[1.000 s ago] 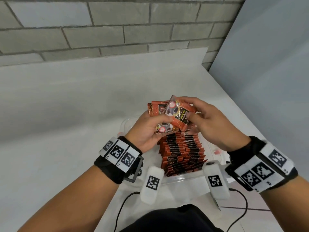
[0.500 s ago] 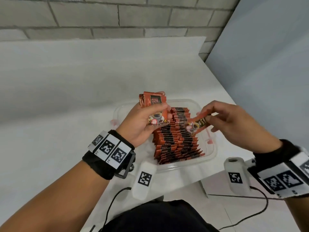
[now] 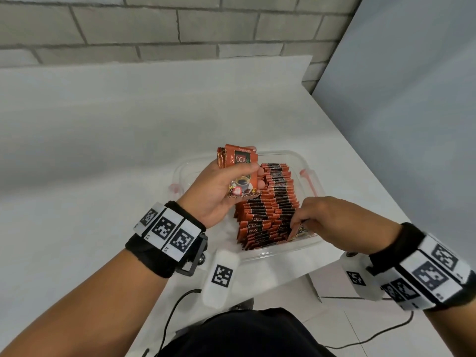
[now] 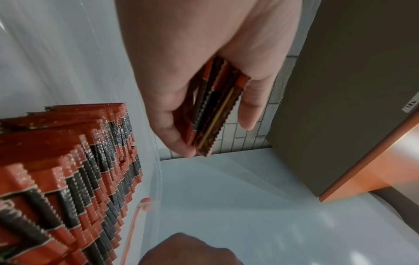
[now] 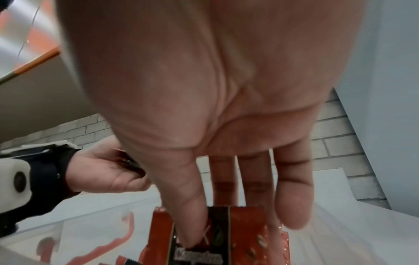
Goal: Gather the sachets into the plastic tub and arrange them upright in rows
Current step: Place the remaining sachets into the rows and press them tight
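My left hand (image 3: 221, 186) gripped a small stack of sachets (image 3: 238, 161) above the plastic tub (image 3: 304, 247) on the desk (image 3: 103, 150). My right hand (image 3: 332, 220) pinched one sachet (image 5: 226, 238) by its top edge, at the near right end of the packed rows (image 3: 268, 207). They looked light, thin and slick, likely to flop, so the crimped top seemed the best hold.

Black wristbands (image 3: 159, 256) with white coded tags, white camera pods (image 3: 220, 275) (cabled), seemingly dark clothing.
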The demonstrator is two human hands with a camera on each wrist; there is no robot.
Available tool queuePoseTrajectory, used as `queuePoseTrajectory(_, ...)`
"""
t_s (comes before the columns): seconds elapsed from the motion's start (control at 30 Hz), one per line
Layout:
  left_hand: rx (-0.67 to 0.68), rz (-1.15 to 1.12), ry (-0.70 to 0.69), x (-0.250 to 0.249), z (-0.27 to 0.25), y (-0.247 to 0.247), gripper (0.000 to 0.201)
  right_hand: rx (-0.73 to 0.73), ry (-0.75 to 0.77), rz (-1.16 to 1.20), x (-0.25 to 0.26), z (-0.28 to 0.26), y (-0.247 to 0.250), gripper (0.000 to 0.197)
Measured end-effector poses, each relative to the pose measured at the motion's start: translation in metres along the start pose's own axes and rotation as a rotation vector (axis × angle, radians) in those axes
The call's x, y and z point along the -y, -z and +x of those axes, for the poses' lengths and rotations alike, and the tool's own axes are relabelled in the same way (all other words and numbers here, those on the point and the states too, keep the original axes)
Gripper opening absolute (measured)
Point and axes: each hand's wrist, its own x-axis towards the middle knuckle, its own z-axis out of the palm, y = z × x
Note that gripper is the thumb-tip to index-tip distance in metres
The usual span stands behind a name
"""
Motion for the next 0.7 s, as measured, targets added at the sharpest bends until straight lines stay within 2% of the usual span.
queuePoseTrajectory(0.17, -0.019, 0.012, 0.007, 0.0, -0.001, 0.001, 0.02, -0.082, -0.085, -0.015, -0.004, 0.001, 0.002, 0.021)
queuePoseTrajectory(0.27, -0.023, 0.007, 0.008, 0.0, 0.0, 0.001, 0.02, -0.071, -0.102, -0.058, -0.006, 0.001, 0.002, 0.025)
queuePoseTrajectory(0.43, -0.021, 0.011, 0.013, 0.001, 0.0, 0.0, 0.023, -0.026, -0.11, -0.147, -0.007, 0.007, -0.007, 0.014)
queuePoseTrajectory(0.6, -0.032, 0.019, 0.025, 0.0, 0.001, 0.002, 0.015, -0.005, -0.092, -0.096, -0.007, 0.006, -0.005, 0.017)
queuePoseTrajectory(0.7, -0.03, 0.018, 0.023, 0.0, 0.002, 0.001, 0.021, 0.011, -0.107, -0.119, -0.007, 0.007, -0.004, 0.017)
